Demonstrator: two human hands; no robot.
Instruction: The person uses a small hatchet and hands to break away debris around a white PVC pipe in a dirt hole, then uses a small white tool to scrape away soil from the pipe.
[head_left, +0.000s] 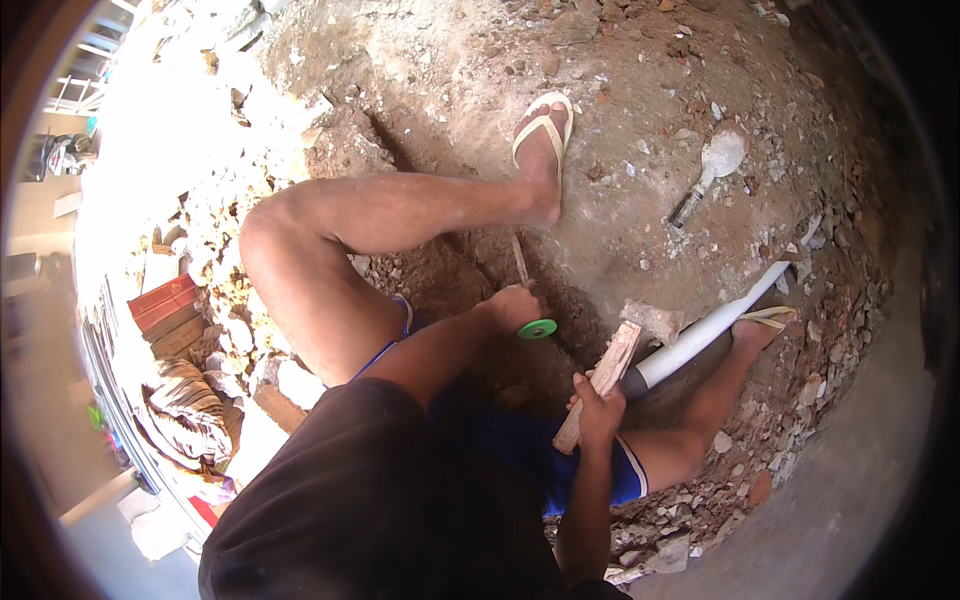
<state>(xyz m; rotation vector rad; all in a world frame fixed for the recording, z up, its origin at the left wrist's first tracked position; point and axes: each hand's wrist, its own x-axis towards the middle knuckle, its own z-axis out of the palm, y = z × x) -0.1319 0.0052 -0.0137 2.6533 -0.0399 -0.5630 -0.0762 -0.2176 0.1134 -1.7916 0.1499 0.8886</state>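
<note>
My left hand (513, 308) is closed around a chisel (520, 258) with a round green hand guard (537, 329). The chisel's shaft points away from me, down into a narrow trench (570, 300) in the dirt; its tip is hard to make out. In my right hand (600, 410) is a hammer (618, 358), gripped by its rough wooden handle. The dusty hammer head (652, 322) is raised to the right of the green guard, apart from it. A white pipe (700, 340) with a dark near end lies just beyond the hammer, partly hidden by it.
A dusty trowel (722, 155) lies on the ground at the far right. Loose rubble borders the trench, and red bricks (165, 305) and a striped cloth (185, 410) lie at the left. My sandalled feet rest on both sides of the trench. Grey floor (840, 500) spans the lower right.
</note>
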